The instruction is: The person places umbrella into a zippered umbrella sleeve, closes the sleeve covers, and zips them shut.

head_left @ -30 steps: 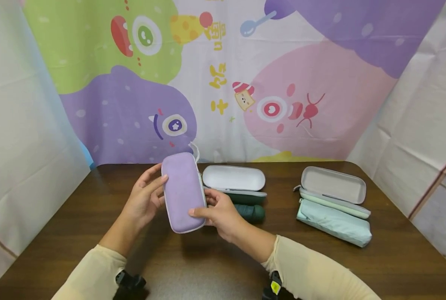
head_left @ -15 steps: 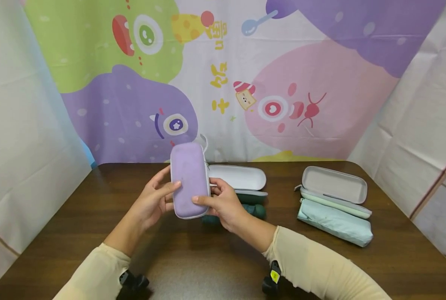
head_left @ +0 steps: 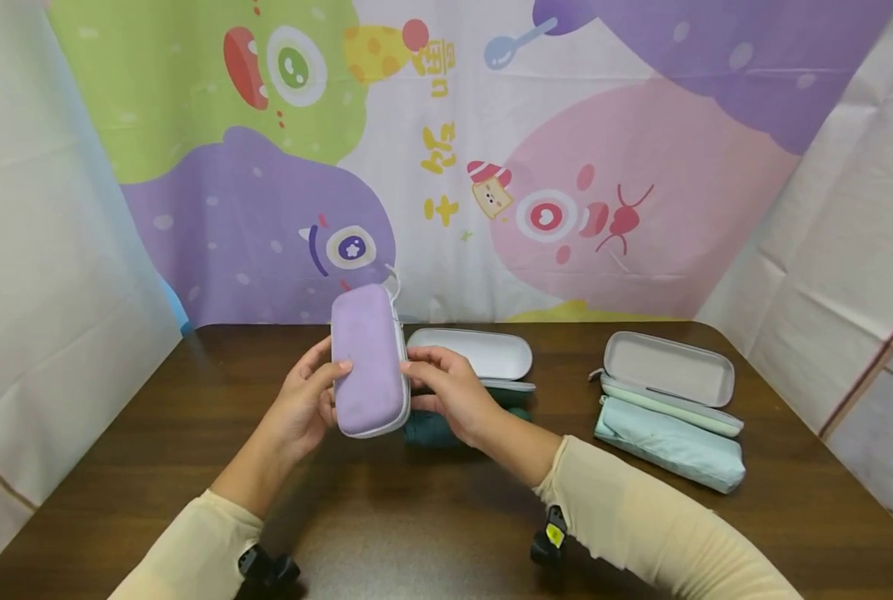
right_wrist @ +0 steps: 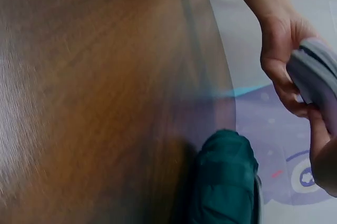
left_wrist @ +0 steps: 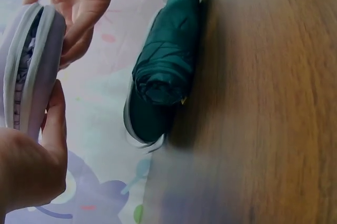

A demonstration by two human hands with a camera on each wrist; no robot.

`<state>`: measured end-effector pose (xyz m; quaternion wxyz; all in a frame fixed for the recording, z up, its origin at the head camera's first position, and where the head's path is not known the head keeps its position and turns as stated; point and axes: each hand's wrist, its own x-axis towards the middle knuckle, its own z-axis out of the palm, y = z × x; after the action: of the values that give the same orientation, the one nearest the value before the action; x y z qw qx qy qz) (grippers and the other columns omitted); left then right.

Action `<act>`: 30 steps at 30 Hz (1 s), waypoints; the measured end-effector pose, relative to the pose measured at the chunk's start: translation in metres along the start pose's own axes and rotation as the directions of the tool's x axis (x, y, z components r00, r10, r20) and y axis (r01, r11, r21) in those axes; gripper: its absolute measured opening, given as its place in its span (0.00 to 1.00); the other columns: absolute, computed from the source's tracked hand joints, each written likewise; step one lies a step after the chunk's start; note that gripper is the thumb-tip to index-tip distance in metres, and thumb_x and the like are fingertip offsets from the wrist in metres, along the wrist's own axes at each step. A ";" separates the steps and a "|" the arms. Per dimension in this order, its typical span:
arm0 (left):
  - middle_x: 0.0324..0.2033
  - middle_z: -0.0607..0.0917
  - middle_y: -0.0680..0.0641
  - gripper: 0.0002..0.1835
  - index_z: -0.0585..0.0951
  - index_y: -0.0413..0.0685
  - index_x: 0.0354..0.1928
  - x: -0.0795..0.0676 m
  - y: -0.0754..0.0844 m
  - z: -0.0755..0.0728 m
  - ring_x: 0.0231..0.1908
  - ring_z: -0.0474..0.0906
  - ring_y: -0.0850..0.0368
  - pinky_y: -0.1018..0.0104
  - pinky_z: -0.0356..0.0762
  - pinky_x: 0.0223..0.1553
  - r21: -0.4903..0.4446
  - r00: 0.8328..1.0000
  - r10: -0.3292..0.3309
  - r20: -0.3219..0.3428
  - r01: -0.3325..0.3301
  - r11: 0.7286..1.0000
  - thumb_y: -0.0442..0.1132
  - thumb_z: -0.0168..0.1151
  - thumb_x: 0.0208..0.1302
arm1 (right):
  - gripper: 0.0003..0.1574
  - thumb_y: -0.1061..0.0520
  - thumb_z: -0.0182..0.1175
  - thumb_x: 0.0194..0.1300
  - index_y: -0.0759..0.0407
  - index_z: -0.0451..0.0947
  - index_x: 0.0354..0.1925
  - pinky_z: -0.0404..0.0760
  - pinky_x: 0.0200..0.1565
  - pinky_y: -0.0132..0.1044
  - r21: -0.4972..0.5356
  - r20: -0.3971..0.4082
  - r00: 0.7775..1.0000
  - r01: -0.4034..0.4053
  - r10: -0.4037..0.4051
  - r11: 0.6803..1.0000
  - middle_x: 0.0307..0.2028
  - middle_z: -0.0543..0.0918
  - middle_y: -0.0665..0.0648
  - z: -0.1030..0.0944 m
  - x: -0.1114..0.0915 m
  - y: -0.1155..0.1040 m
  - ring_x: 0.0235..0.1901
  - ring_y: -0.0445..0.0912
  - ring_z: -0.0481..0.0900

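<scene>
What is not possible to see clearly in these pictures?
Inside of the purple case: left wrist view, opened too little to identify contents.
Middle of the dark green roll: head view, covered by the right hand.
One end of that roll: right wrist view, cut off by bottom edge.
Part of that case: right wrist view, cut off by right edge.

Head view looks down; all share purple case [head_left: 368, 354].

A lilac case [left_wrist: 50, 55] gapes between left hand [left_wrist: 34, 166] and right hand [left_wrist: 79, 8]. Beyond their grip lies a green umbrella [left_wrist: 168, 50].
</scene>
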<state>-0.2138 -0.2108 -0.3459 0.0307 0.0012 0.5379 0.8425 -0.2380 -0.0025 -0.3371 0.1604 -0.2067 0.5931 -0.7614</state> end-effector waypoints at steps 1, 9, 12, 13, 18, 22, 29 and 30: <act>0.34 0.81 0.50 0.32 0.59 0.51 0.70 0.000 0.000 0.000 0.26 0.82 0.58 0.64 0.83 0.28 -0.006 1.000 -0.008 -0.008 0.008 1.000 0.32 0.53 0.64 | 0.27 0.59 0.55 0.68 0.76 0.68 0.59 0.83 0.42 0.40 -0.003 -0.012 1.000 0.006 -0.006 1.000 0.44 0.78 0.58 -0.001 0.001 -0.001 0.38 0.45 0.79; 0.32 0.82 0.51 0.26 0.64 0.54 0.64 -0.002 0.000 -0.005 0.25 0.82 0.59 0.65 0.83 0.28 -0.062 1.000 -0.018 -0.009 0.018 0.998 0.31 0.51 0.65 | 0.22 0.68 0.55 0.69 0.76 0.69 0.59 0.84 0.44 0.44 -0.022 -0.092 0.994 0.060 -0.061 0.998 0.47 0.77 0.69 -0.011 0.022 -0.001 0.39 0.50 0.81; 0.33 0.82 0.50 0.26 0.64 0.54 0.64 -0.003 0.000 -0.006 0.25 0.82 0.59 0.64 0.83 0.29 -0.071 1.000 -0.004 0.010 0.005 0.997 0.31 0.51 0.65 | 0.23 0.70 0.55 0.68 0.75 0.69 0.60 0.83 0.47 0.44 -0.038 -0.083 0.992 0.096 -0.099 0.995 0.51 0.76 0.74 -0.014 0.031 -0.003 0.41 0.52 0.81; 0.33 0.82 0.50 0.26 0.63 0.54 0.64 -0.003 0.000 -0.006 0.26 0.82 0.59 0.64 0.83 0.29 -0.072 1.000 0.000 0.017 0.001 0.997 0.30 0.51 0.65 | 0.24 0.71 0.55 0.67 0.76 0.69 0.60 0.82 0.47 0.44 -0.050 -0.073 0.990 0.114 -0.118 0.992 0.51 0.76 0.74 -0.015 0.033 -0.004 0.41 0.51 0.82; 0.33 0.82 0.50 0.26 0.63 0.53 0.64 -0.003 -0.001 -0.005 0.24 0.82 0.58 0.65 0.83 0.27 -0.076 0.999 0.007 0.044 -0.003 0.997 0.30 0.51 0.64 | 0.22 0.74 0.56 0.65 0.79 0.71 0.56 0.81 0.50 0.47 -0.108 -0.044 0.982 0.180 -0.186 0.978 0.48 0.79 0.73 -0.016 0.040 -0.009 0.40 0.44 0.82; 0.32 0.82 0.50 0.27 0.62 0.52 0.64 -0.002 -0.002 -0.004 0.25 0.83 0.57 0.64 0.83 0.26 -0.083 0.998 -0.009 0.059 0.014 0.996 0.29 0.51 0.65 | 0.18 0.73 0.59 0.63 0.78 0.75 0.52 0.82 0.47 0.46 -0.163 -0.065 0.982 0.165 -0.177 0.973 0.41 0.83 0.66 -0.014 0.041 -0.011 0.36 0.43 0.83; 0.33 0.83 0.48 0.27 0.60 0.51 0.65 -0.002 -0.004 -0.002 0.26 0.84 0.55 0.62 0.83 0.28 -0.092 0.997 -0.020 0.072 0.027 0.995 0.28 0.51 0.65 | 0.10 0.72 0.61 0.62 0.76 0.79 0.44 0.84 0.40 0.41 -0.245 -0.120 0.979 0.131 -0.164 0.961 0.34 0.84 0.60 -0.014 0.041 -0.012 0.30 0.44 0.82; 0.33 0.83 0.48 0.28 0.60 0.51 0.65 -0.002 -0.005 -0.002 0.26 0.84 0.55 0.62 0.83 0.28 -0.090 0.997 -0.020 0.073 0.027 0.996 0.28 0.52 0.65 | 0.10 0.72 0.61 0.62 0.76 0.79 0.43 0.84 0.39 0.41 -0.258 -0.126 0.978 0.130 -0.167 0.957 0.34 0.84 0.60 -0.014 0.041 -0.012 0.30 0.45 0.82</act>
<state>-0.2119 -0.2107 -0.3511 0.0601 0.0240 0.4974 0.8651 -0.2808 -0.0079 -0.3235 0.0316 -0.2128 0.6767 -0.7041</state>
